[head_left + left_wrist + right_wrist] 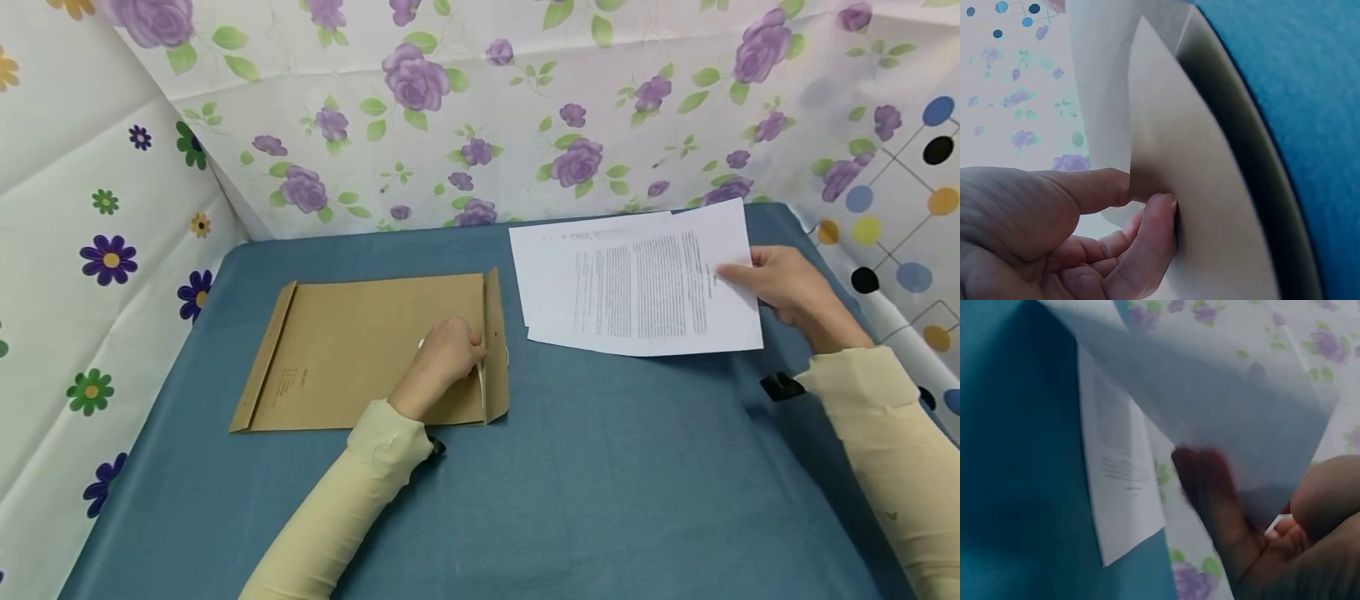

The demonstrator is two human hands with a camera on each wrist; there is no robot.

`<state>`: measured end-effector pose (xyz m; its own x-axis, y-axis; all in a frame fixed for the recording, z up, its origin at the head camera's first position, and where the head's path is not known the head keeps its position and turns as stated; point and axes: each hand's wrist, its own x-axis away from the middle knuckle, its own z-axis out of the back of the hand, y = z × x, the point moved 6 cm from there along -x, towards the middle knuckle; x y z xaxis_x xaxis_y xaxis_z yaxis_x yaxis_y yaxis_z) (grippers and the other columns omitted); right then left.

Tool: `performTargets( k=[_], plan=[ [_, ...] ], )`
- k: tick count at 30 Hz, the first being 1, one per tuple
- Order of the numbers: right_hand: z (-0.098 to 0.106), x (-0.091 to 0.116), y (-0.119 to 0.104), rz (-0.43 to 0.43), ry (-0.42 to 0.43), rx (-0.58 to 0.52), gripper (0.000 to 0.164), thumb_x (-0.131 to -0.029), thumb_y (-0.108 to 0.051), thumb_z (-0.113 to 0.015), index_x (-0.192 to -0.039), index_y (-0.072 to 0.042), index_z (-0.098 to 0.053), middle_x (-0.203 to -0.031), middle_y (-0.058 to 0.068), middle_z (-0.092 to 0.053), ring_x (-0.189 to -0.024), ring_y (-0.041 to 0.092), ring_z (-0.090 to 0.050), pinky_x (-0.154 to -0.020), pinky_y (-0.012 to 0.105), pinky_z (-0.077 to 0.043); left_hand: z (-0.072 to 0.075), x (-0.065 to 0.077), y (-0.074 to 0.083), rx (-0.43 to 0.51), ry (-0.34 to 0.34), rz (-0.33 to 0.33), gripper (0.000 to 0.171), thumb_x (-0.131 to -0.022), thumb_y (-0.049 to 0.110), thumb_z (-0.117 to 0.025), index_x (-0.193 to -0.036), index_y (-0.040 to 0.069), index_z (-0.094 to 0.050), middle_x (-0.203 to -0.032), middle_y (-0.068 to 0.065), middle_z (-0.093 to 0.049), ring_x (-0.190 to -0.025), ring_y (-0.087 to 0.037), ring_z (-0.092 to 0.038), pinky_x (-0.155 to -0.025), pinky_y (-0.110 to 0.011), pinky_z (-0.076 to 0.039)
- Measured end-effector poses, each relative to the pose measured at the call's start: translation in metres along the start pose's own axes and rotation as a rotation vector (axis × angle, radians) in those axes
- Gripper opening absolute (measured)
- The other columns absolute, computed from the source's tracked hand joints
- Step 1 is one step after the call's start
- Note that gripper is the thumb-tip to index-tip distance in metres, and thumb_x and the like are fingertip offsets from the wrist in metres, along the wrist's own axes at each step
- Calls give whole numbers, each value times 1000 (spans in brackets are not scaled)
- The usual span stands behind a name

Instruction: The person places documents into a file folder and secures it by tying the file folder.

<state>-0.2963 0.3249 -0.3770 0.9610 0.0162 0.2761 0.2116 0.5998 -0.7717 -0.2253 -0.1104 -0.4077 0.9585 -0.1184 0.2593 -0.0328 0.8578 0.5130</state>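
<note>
Left grip (448, 354) pinching a brown envelope (367, 333) at its parted mouth; right grip (783, 287) pinching a printed sheet (641, 287); lower sheet (528, 275) on counter (600, 483), both outside.

Gripping a white sheet (1222, 406) at its edge with the right hand (1285, 559), pressing blurred fingertips (1210, 472) against its near face. Holding it slanted beside a printed sheet (1116, 456), facing blue cloth (1022, 456) and white fabric with purple flowers (1329, 347).

left hand (444, 358) pinching | right hand (791, 287) pinching — both arms (896, 450) angled inward
</note>
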Motion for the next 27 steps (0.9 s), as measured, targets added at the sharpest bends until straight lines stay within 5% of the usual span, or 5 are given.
performTargets(
  k=[2,7,10,13,27],
  plan=[
    [2,3,-7,53,-9,-68,55,-104,-36,-61,-138,7,-56,-85,-13,-73,-71,13,-73,-60,33,-59,0,0,-2,24,-10,15,55,-97,9,-66,-53,17,-32,-48,4,-32,-43,-11,-38,-47,-24,-26],
    [10,12,-23,117,-17,-217,11,-103,-28,-64,-107,-29,-74,-91,-17,-75,-77,10,-75,-63,30,-60,-2,-5,-8,94,-25,63,45,-97,7,-63,-59,15,-41,-51,0,-44,-47,-14,-53,-48,-25,-37],
    [15,20,-32,117,12,-233,11,-101,-32,-67,-96,-39,-73,-92,-16,-75,-76,11,-74,-61,29,-59,0,-4,-8,114,-22,77,37,-98,6,-62,-66,13,-47,-56,-2,-50,-50,-16,-59,-51,-26,-42],
    [19,28,-41,123,58,-243,7,-98,-36,-71,-101,-36,-76,-92,-16,-75,-75,12,-75,-59,29,-59,6,1,-4,118,1,71,33,-98,6,-62,-68,12,-49,-59,-3,-51,-51,-16,-60,-50,-25,-41],
    [15,54,-83,285,76,-583,42,-92,-23,-78,-132,-9,-71,-110,-3,-76,-82,17,-77,-58,34,-60,25,5,3,165,53,49,40,-92,3,-61,-59,15,-42,-51,3,-43,-48,-13,-59,-49,-23,-38]
  ],
)
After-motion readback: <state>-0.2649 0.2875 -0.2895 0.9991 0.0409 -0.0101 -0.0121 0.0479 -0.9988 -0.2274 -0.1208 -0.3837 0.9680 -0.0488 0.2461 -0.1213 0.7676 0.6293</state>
